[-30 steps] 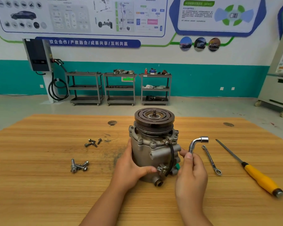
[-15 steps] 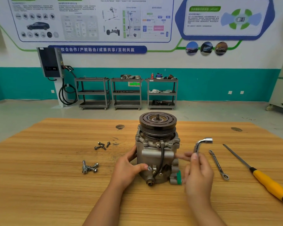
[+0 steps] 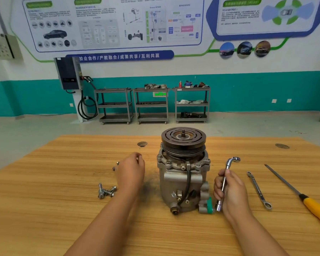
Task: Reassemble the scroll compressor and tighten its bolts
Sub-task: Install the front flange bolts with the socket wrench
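— So, where does the compressor [image 3: 183, 174] stand?

— Upright on the wooden table [image 3: 63, 218], with the grooved pulley [image 3: 183, 137] on top. A black cable [image 3: 187, 180] runs down the side facing the person, and a green-capped port [image 3: 209, 209] sits at its lower right corner.

— And the hands?

— Neither one touches the compressor. The right hand [image 3: 231, 191], just to its right, is wrapped around the shaft of an L-shaped socket wrench [image 3: 224, 182]. It holds the wrench nearly upright, bent head at the top and lower socket close beside the green cap.

— The left?

— The left hand [image 3: 131, 170] hovers to the left of the compressor, back of the hand up and fingers curled downward. It is blurred, so I cannot tell whether it holds anything.

— Where are the bolts?

— All to the left of the compressor. A few small bolts [image 3: 115, 166] peek out at the far side of the left hand. A cluster of larger bolts [image 3: 106, 192] lies farther left and nearer the person.

— Other tools?

— To the right of the compressor, beyond the right hand, a slim spanner [image 3: 259, 191] lies flat. Farther right lies a long tool with a yellow handle [image 3: 301, 195].
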### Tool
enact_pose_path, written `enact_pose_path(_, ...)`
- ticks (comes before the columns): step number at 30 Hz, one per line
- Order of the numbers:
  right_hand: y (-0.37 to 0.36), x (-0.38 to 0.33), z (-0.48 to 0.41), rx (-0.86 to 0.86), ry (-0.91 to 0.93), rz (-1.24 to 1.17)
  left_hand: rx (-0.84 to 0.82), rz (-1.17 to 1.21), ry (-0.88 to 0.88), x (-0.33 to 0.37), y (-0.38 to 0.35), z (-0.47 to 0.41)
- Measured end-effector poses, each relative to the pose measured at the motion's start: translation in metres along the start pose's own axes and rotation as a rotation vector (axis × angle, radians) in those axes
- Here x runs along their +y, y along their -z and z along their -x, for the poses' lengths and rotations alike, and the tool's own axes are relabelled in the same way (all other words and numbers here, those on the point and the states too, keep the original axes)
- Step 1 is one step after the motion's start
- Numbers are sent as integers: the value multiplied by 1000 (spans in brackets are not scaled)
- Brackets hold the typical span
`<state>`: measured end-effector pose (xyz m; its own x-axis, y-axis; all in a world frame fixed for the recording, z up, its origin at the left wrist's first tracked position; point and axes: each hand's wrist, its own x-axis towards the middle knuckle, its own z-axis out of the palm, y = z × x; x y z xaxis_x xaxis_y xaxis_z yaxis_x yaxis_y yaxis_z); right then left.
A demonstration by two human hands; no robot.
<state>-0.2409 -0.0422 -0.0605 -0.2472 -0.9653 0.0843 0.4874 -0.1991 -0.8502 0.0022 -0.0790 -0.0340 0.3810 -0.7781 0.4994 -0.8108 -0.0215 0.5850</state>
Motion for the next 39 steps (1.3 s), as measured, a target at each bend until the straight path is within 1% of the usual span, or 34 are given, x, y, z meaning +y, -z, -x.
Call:
enact_pose_path(2, -2, 1, 4, -27, -1, 36, -75, -207, 4, -9, 3, -26)
enact_pose_path(5, -4, 0, 6, -49, 31, 68, -221, -464, 81, -23, 0, -48)
enact_pose_path(8, -6, 0, 6, -56, 56, 94, -340, -611, 155, -36, -6, -55)
enact_pose_path(12, -7, -1, 6, -45, 59, 112, -405, -643, 170, -47, -14, -58)
enact_pose_path(17, -8, -3, 6, -26, 64, 114, -391, -676, 113, -48, -18, -56)
enact_pose_path(19, -8, -4, 7, -18, 67, 120, -400, -653, 113, -47, -21, -54)
enact_pose_path(22, -8, -5, 7, -12, 62, 121, -415, -591, 79, -46, -24, -49)
enact_pose_path(25, -7, -4, 7, -2, 54, 113, -359, -429, 41, -36, -20, -46)
enact_pose_path(27, -6, -5, 5, 5, 49, 100, -256, -270, -8, -23, -13, -40)
enact_pose_path(30, -6, -6, 4, 14, 31, 60, -48, -46, -147, 1, 4, -16)
enact_pose_path(33, -6, -7, 4, 14, -22, -71, 136, 238, -191, 24, 30, 9)
enact_pose_path(35, -5, -8, 4, 26, -60, -171, 219, 441, -228, 42, 52, 26)
enact_pose_path(37, -4, -9, 4, 48, -90, -245, 209, 567, -298, 62, 69, 43)
enact_pose_path(39, -2, -9, 3, 69, -124, -322, 120, 653, -341, 82, 77, 58)
